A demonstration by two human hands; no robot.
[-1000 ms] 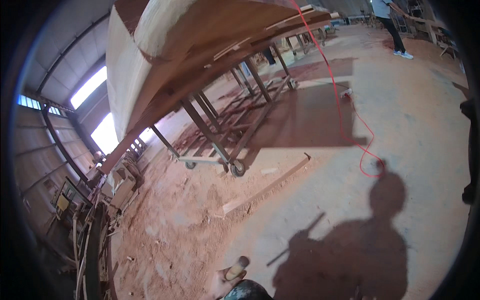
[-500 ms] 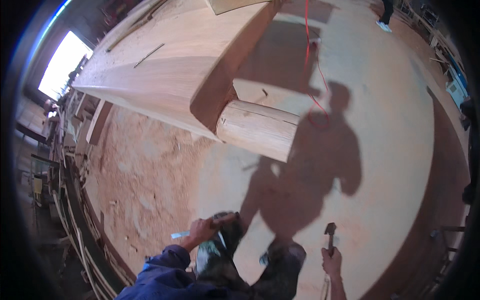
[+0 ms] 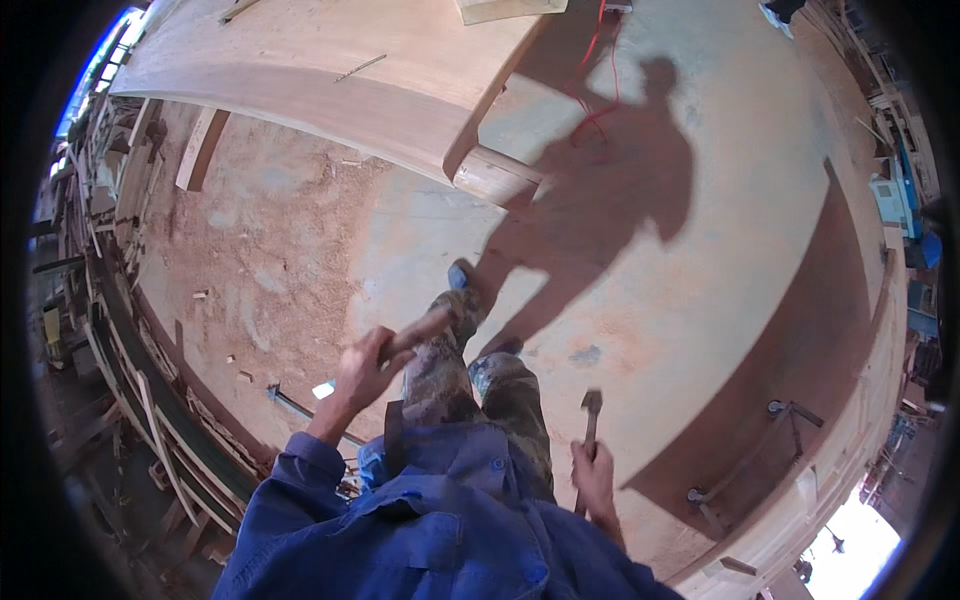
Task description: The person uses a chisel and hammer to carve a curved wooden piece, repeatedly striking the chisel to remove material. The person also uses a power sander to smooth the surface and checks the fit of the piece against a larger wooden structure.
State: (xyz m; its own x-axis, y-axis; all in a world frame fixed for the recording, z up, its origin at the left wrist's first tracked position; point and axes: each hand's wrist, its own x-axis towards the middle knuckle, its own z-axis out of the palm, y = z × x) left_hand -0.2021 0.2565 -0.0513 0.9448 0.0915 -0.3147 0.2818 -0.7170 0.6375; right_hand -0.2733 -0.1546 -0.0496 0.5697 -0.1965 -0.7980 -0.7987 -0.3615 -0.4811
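My left hand (image 3: pixel 362 372) is closed round a chisel; its wooden handle (image 3: pixel 424 332) points ahead and its pale metal blade (image 3: pixel 323 389) shows behind the wrist. In my right hand (image 3: pixel 596 476), lower right of my legs, is a hammer (image 3: pixel 592 402) held by the shaft with its head up. Both tools are in the air, apart from the wood. Ahead lies a large smooth timber piece (image 3: pixel 290 105) with a stubby round end (image 3: pixel 495 176) sticking out. A thin spiral drill bit (image 3: pixel 360 67) rests on its top.
Sawdust (image 3: pixel 270 215) covers the floor to the left. Stacked wooden strips (image 3: pixel 150 420) line the left side. A red cord (image 3: pixel 590 122) lies ahead, and another long timber (image 3: pixel 850 430) curves along the right. Another person's shoe (image 3: pixel 776 20) shows at the far right.
The big timber has shifted up in the view, and more of my legs and jacket show. Both hands keep their tools; the hammer now appears farther left.
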